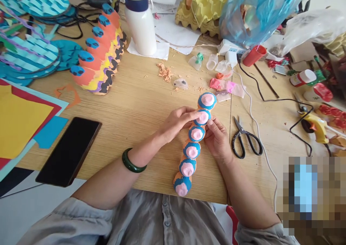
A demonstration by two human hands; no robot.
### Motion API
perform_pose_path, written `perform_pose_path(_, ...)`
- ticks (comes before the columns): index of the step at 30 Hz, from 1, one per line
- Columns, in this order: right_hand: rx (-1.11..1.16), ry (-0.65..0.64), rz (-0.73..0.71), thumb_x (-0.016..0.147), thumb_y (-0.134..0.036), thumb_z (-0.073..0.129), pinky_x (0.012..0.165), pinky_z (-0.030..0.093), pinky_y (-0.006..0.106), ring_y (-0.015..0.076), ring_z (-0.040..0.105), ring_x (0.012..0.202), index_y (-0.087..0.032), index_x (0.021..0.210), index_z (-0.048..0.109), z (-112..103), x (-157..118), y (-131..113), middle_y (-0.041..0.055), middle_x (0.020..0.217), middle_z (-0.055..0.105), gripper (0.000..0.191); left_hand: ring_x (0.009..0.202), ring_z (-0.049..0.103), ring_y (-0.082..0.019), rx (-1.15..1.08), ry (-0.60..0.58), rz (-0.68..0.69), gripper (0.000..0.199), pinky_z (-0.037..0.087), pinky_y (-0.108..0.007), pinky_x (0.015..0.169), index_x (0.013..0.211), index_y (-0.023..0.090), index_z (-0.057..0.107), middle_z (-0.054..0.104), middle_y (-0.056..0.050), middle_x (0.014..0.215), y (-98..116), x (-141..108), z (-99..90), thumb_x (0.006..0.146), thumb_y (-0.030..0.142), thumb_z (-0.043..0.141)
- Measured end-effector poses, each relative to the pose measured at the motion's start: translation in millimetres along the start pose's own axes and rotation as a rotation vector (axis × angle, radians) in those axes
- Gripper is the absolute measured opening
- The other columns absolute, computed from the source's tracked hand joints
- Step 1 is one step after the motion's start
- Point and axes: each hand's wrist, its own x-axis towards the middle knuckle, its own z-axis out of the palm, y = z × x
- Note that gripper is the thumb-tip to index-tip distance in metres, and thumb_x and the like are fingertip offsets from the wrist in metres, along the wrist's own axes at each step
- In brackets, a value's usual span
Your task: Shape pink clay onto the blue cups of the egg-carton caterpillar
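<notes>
Both my hands hold a strip of egg-carton cups [192, 152], orange at the sides, each cup topped with blue and a pink blob of what looks like clay. The strip runs from the table's front edge away from me. My left hand [177, 123] grips it from the left near the far end, its thumb or finger pressing on the second pink top. From the right, my right hand [218, 138] closes around the same cup, fingers partly hidden behind it. Scissors [244, 135] with black handles lie just right of my right hand.
A phone [69, 150] and coloured paper sheets [27, 126] lie at left. Behind stand a painted egg-carton piece [100, 54] and a white flask [139, 21]. Clay packets [227, 86], a power strip [231, 47], cables and a yellow glue gun [316, 126] are at right.
</notes>
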Motion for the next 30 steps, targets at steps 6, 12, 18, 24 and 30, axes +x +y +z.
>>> perform_pose_path(6,-0.034,-0.009,-0.018,0.072,-0.046,0.098,0.059,0.059,0.025,0.0123,0.067,0.063,-0.027,0.085,0.076,-2,1,1,-0.0044,0.078,0.078,0.032,0.121,0.073,-0.026,-0.026,-0.143,0.053,0.071,0.059,-0.033,0.100,0.142,0.019,0.069,0.079,-0.010,0.130,1,4,-5.4,0.080,0.046,0.090)
perform_pose_path(12,-0.014,0.009,-0.036,0.068,-0.045,0.102,0.064,0.059,0.022,0.0105,0.069,0.067,-0.027,0.085,0.080,-3,0,5,-0.0052,0.081,0.081,0.034,0.115,0.075,-0.025,-0.022,-0.201,0.046,0.072,0.058,-0.034,0.101,0.145,0.017,0.069,0.081,-0.010,0.126,0,6,-9.7,0.081,0.042,0.089)
perform_pose_path(18,-0.065,-0.012,-0.062,0.071,-0.046,0.100,0.063,0.058,0.024,0.0117,0.069,0.066,-0.027,0.085,0.077,-4,-1,5,-0.0051,0.081,0.080,0.033,0.106,0.075,-0.022,-0.118,-0.232,-0.013,0.067,0.060,-0.034,0.097,0.138,0.017,0.072,0.082,-0.009,0.119,-2,8,-12.6,0.076,0.033,0.093)
perform_pose_path(24,-0.089,-0.018,-0.083,0.072,-0.047,0.099,0.062,0.056,0.024,0.0110,0.066,0.063,-0.028,0.086,0.076,-4,-1,5,-0.0060,0.076,0.077,0.032,0.105,0.075,-0.020,-0.151,-0.222,-0.040,0.060,0.061,-0.034,0.098,0.136,0.018,0.073,0.082,-0.007,0.117,-4,9,-12.6,0.079,0.029,0.090)
perform_pose_path(30,-0.100,-0.016,-0.092,0.073,-0.048,0.098,0.062,0.057,0.024,0.0112,0.067,0.065,-0.029,0.086,0.077,-5,0,6,-0.0056,0.077,0.077,0.031,0.105,0.076,-0.020,-0.145,-0.247,-0.022,0.060,0.061,-0.034,0.099,0.136,0.021,0.074,0.081,-0.006,0.117,-6,10,-14.4,0.080,0.033,0.092)
